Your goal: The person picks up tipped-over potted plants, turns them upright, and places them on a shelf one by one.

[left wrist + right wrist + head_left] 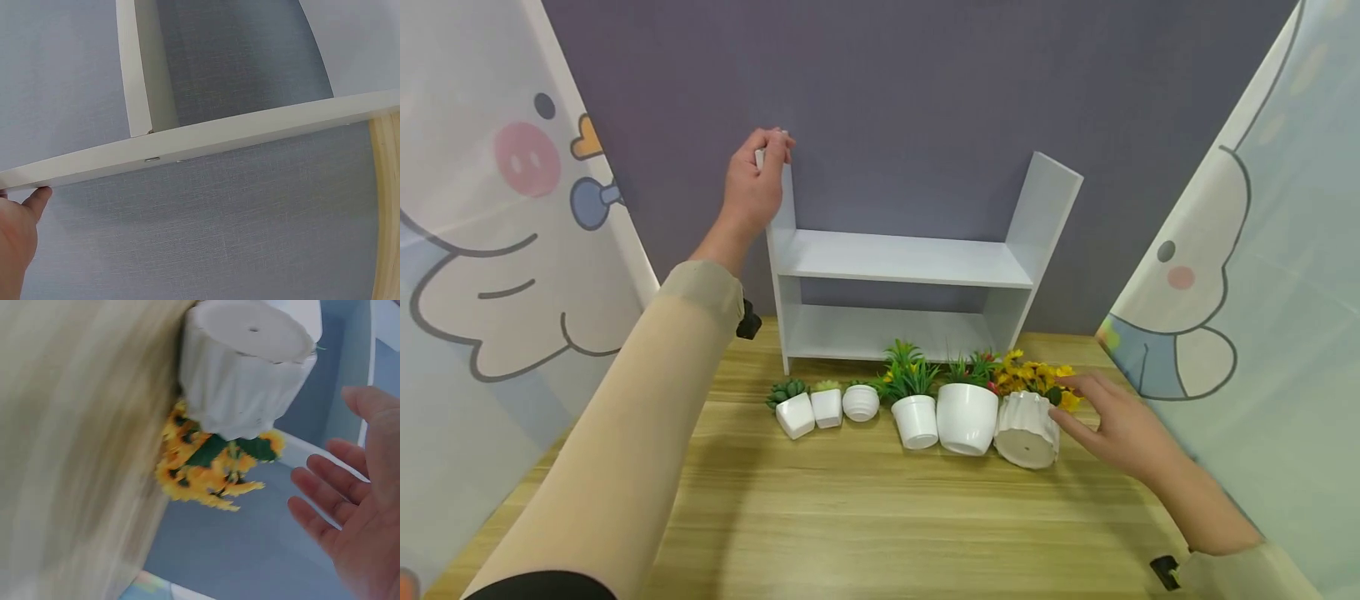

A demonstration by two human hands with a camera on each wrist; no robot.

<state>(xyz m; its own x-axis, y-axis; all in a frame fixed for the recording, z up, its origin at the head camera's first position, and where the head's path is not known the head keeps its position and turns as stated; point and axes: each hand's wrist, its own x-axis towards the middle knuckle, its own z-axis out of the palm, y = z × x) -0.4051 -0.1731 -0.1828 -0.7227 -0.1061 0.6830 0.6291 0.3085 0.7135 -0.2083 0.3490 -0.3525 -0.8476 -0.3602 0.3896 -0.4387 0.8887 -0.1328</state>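
Note:
A white two-tier shelf (910, 258) stands against the back wall. In the head view my left hand (758, 171) grips the top of its left side panel (784, 196); the left wrist view shows the thumb against the panel edge (219, 134). My right hand (1123, 429), fingers spread and apart from the pot, hovers beside a fluted white flowerpot (1028, 429) with yellow flowers (1030, 375). This pot lies tipped, its base toward me. In the right wrist view the palm and fingers (325, 469) hold nothing.
Left of the flowerpot, a large round pot (967, 418) and a tapered pot (915, 422) with green plants lie tipped. Further left are small succulent pots (827, 408). All lie on the wooden table (880, 517) before the shelf. Cartoon-printed panels (512, 275) flank both sides.

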